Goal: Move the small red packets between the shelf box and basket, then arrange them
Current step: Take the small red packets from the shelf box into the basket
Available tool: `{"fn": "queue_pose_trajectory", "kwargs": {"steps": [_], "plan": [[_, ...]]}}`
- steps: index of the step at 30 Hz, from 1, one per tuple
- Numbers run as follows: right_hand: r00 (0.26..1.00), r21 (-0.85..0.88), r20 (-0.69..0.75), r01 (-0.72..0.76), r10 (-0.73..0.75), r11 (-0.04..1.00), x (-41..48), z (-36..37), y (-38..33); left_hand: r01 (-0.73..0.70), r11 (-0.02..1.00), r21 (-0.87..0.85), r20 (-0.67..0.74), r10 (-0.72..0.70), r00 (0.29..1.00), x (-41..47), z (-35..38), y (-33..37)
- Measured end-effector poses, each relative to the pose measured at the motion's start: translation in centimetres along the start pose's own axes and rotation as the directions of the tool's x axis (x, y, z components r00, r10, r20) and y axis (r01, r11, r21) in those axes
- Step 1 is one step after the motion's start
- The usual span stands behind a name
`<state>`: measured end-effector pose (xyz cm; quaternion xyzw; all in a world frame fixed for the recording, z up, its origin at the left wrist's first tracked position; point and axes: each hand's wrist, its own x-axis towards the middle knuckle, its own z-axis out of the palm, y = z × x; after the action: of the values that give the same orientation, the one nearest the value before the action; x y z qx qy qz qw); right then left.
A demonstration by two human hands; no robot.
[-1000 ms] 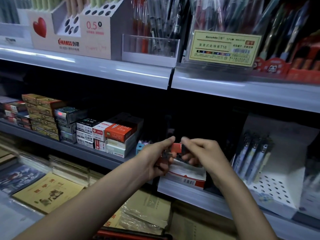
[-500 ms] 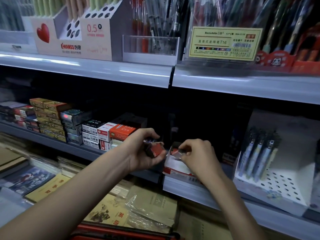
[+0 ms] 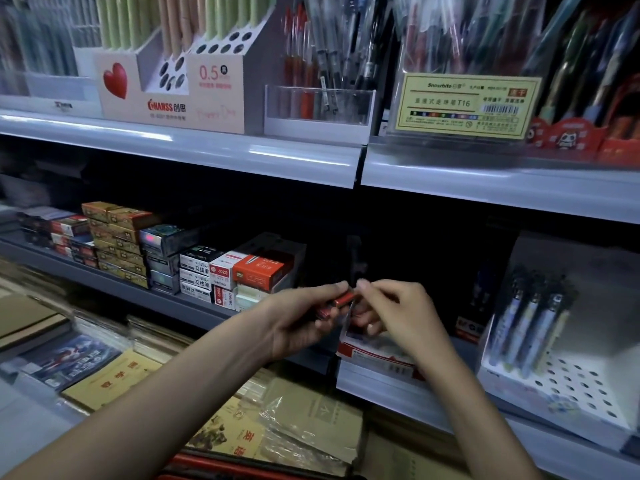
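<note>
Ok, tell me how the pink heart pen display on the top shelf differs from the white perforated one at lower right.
The pink heart pen display stands on the top shelf, the white perforated display on the shelf below. The pink one's back rows are packed with green and tan pens, while the white one holds only a few blue-grey pens. The pink one carries a red heart and 0.5; the white one's tray looks unprinted. Both have stepped tiers of round holes, many empty.

Two bare forearms reached into frame from the near edge, no sleeves, watches or rings visible. The left hand (image 3: 304,320) and right hand (image 3: 403,317) wore no gloves; fingernails on the right hand looked short and unpainted.
</note>
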<state>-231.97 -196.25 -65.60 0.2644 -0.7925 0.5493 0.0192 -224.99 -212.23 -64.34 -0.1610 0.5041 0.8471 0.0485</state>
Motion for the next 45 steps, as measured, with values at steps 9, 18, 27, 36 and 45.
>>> {"fn": "queue_pose_trajectory", "kwargs": {"steps": [9, 18, 27, 36, 45], "plan": [[0.990, 0.233, -0.074, -0.100, 0.120, 0.967, -0.1, -1.2, -0.8, -0.018, 0.999, 0.039, 0.015, 0.017, 1.000, 0.8, 0.6, -0.5], [0.968, -0.633, -0.003, 0.193, -0.252, 0.750, 0.5, -0.3, 2.2, -0.025, 0.979, -0.202, -0.053, 0.015, 0.998, 0.7, -0.1, 0.2], [0.990, -0.583, 0.100, 0.143, -0.104, 0.800, 0.9, 0.0, 3.6, -0.119, 0.991, 0.055, -0.120, 0.125, 0.985, 0.1, 0.5, -0.5], [0.975, 0.291, 0.100, -0.221, 0.200, 0.931, 0.0, -1.4, -0.4, -0.214, 0.942, 0.260, -0.037, 0.231, 0.972, 0.7, 1.1, -2.1], [0.981, -0.346, -0.181, 0.009, -0.076, 0.938, 0.4, -1.8, 1.8, -0.192, 0.950, 0.246, -0.281, 0.259, 0.924, 1.5, 0.8, -1.1]]}}
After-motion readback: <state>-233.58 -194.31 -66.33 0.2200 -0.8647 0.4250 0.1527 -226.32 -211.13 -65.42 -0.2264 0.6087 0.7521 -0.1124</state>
